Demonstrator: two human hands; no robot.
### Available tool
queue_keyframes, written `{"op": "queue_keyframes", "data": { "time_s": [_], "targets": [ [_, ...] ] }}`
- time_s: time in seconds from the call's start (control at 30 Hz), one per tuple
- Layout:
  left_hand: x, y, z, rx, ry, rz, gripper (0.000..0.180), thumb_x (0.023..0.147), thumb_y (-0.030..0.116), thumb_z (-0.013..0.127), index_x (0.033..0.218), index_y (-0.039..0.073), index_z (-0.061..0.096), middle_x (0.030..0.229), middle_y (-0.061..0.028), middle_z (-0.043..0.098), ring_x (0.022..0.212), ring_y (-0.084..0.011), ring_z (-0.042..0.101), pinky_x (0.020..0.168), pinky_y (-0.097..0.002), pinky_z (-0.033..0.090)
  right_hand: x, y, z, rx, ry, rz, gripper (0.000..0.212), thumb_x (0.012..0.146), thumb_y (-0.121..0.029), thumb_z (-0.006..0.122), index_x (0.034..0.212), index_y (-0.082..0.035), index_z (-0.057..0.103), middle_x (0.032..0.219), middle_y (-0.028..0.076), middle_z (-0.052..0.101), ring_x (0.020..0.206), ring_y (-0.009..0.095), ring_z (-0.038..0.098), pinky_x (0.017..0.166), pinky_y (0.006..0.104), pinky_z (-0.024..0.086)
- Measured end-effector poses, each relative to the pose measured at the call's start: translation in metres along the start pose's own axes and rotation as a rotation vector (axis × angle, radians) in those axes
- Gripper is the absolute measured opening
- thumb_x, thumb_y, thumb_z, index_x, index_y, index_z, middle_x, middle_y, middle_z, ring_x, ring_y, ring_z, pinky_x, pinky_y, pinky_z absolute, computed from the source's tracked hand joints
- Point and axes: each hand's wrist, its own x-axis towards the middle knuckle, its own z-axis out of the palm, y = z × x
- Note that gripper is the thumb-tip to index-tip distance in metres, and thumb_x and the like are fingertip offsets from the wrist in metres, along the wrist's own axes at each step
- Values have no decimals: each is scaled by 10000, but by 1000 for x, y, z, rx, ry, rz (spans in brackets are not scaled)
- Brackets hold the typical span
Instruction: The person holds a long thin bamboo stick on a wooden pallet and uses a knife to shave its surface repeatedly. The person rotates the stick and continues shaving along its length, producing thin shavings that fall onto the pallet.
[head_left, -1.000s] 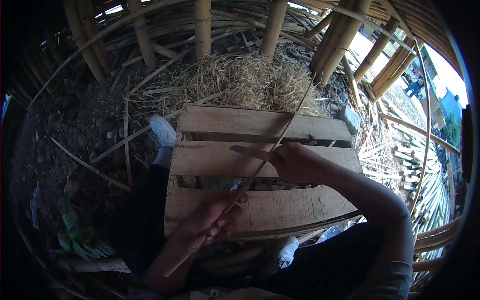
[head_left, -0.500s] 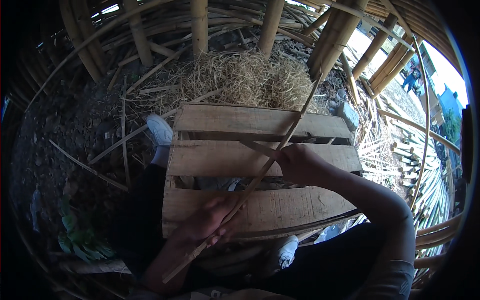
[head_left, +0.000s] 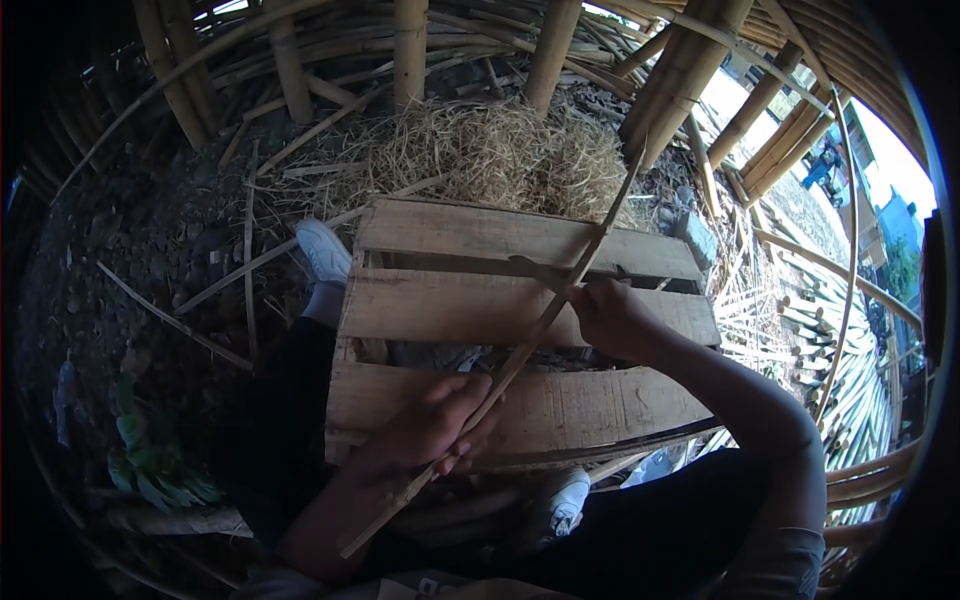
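A long, narrow bamboo strip (head_left: 530, 340) slants from beside my left forearm up to the far right, over a slatted wooden bench (head_left: 435, 305). My left hand (head_left: 448, 420) is closed around its lower part, above the nearest slat. Farther up, my right hand (head_left: 615, 318) is closed on a knife; the handle is hidden in the fist. The knife's blade (head_left: 538, 270) points left and crosses the strip, seemingly touching it. Whether the right fingers also press on the strip, I cannot tell.
A heap of pale shavings (head_left: 490, 155) lies behind the bench, among upright bamboo posts (head_left: 410, 55). Cut bamboo poles (head_left: 845, 350) are stacked at the right. Loose strips and a leafy green plant (head_left: 150, 460) are on the ground at left. My shoes (head_left: 322, 252) flank the bench.
My right hand and the knife have shifted slightly farther up along the strip, and the blade's angle has changed. My left hand keeps its grip. The whole view has tilted a little.
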Motion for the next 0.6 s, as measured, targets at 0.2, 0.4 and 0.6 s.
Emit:
{"op": "queue_keyframes", "data": {
  "time_s": [0.2,0.4,0.6],
  "targets": [
    [-3,-2,-11,-44,17,-13,380,1089,386,301,1091,55,486,562,30,397,343,-56,347,331,-220,325,-4,-39,-18,-1,-167,248,419,1050,-288,452,902,39,669,708,275,631,648,402,682,616,453,532],
    [-4,5,-4,116,32,-57,397,1085,396,296,1060,58,503,550,35,390,337,-50,359,317,-212,329,-16,-7,4,-141,-105,-292,381,1054,-236,449,918,36,680,643,235,609,572,311,651,574,428,511],
    [2,-1,-2,-131,50,-3,355,1085,363,363,1110,50,528,523,49,384,307,-33,345,266,-201,292,-1,20,18,-170,26,-238,423,1057,-282,483,850,46,650,612,212,591,594,288,682,553,420,489]
  ]
}}
